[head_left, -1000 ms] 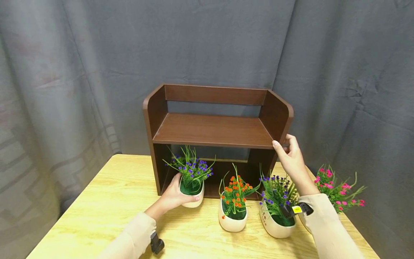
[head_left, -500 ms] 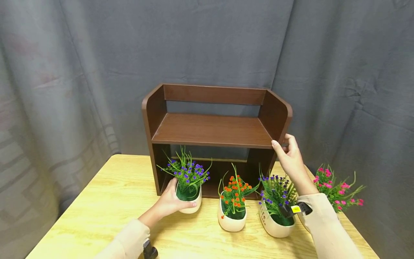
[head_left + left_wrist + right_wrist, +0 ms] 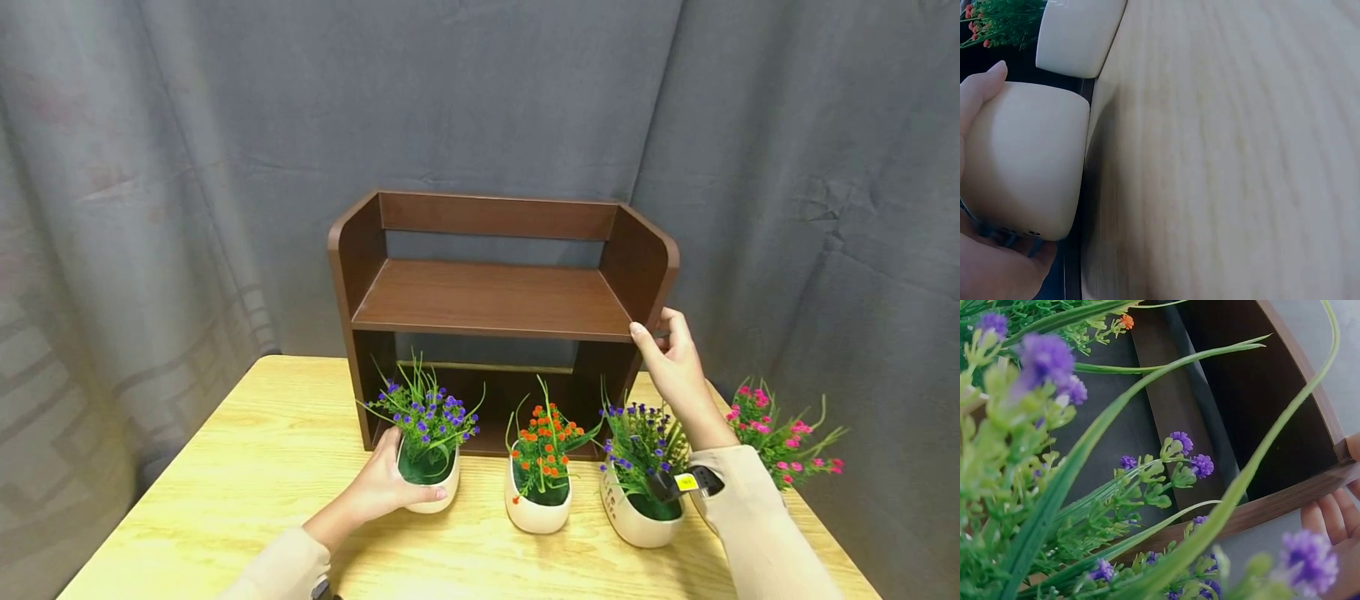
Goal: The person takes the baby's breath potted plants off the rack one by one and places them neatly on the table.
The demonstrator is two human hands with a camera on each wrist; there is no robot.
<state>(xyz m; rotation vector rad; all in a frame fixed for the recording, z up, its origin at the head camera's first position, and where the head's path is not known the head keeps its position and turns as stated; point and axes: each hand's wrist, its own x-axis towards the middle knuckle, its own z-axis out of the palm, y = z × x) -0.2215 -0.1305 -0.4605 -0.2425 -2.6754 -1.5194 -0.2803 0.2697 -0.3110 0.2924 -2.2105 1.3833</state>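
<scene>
My left hand [image 3: 372,490] grips a potted plant [image 3: 429,417] with purple flowers, its thumb across the front of the white pot. In the left wrist view the smooth side of this pot [image 3: 1025,156] shows close over the table, a shadow beside it. A two-tier dark brown shelf [image 3: 491,296] stands upright behind the plants. My right hand [image 3: 681,371] holds the shelf's right side panel, thumb at the front edge and fingers round the outside. Purple flowers [image 3: 1191,453] and long leaves partly cover the shelf in the right wrist view.
An orange-flowered potted plant [image 3: 539,508] stands before the shelf. Right of it, another purple-flowered plant [image 3: 643,529] in a lettered white pot sits under my right forearm, with a pink-flowered plant [image 3: 783,442] behind the sleeve. Grey curtains [image 3: 480,100] hang behind the wooden table [image 3: 247,467].
My left hand has brought the purple-flowered plant toward me and slightly left, away from the shelf's lower opening. The right hand keeps its hold on the side panel.
</scene>
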